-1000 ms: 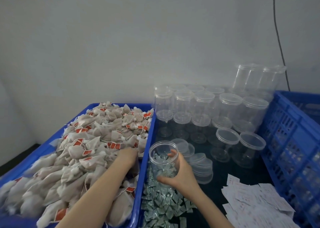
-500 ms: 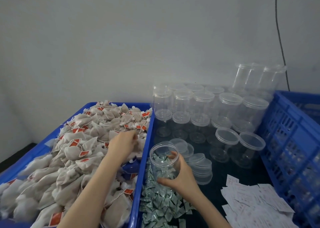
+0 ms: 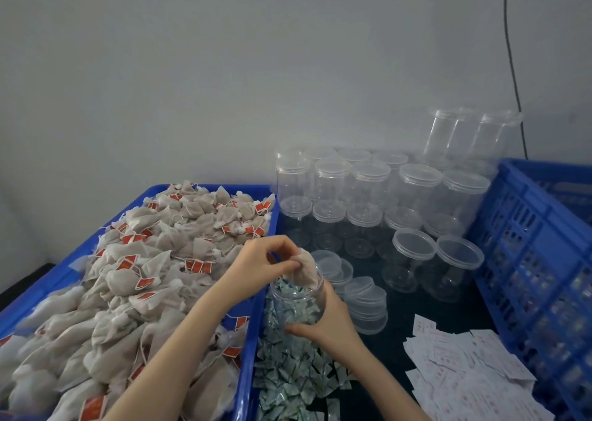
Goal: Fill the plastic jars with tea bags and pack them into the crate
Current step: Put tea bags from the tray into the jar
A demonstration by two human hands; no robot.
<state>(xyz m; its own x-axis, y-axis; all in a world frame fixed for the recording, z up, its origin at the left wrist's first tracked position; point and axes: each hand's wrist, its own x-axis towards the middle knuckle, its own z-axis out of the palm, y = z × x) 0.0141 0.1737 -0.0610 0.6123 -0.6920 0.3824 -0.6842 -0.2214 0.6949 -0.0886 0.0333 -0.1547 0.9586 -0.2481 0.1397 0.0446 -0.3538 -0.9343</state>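
**Tea bag at jar mouth, both hands busy**

Head view: left hand [image 3: 262,262] pinches a tea bag [image 3: 304,271] between curled fingers and thumb, right at the open mouth of a clear plastic jar [image 3: 296,302]; bag's lower end is already inside the rim. Right hand [image 3: 326,324] wraps around the jar's lower right side, fingers curled on the wall, holding it upright. Jar sits over a heap of small green-and-white sachets [image 3: 288,375] on the dark table [image 3: 394,334].

Left of the jar: blue tray [image 3: 253,334] piled with tea bags with red tags [image 3: 128,276]; left forearm crosses over its right edge. Behind the jar: short stacks of loose clear lids [image 3: 362,305], then rows of empty lidded jars [image 3: 368,196] against the wall, two more stacked higher at back right. Far right: blue slatted crate [image 3: 538,260]; contents too blurred to tell. Bottom right: scattered white paper slips [image 3: 464,369]. A black cable [image 3: 512,68] hangs down the wall.
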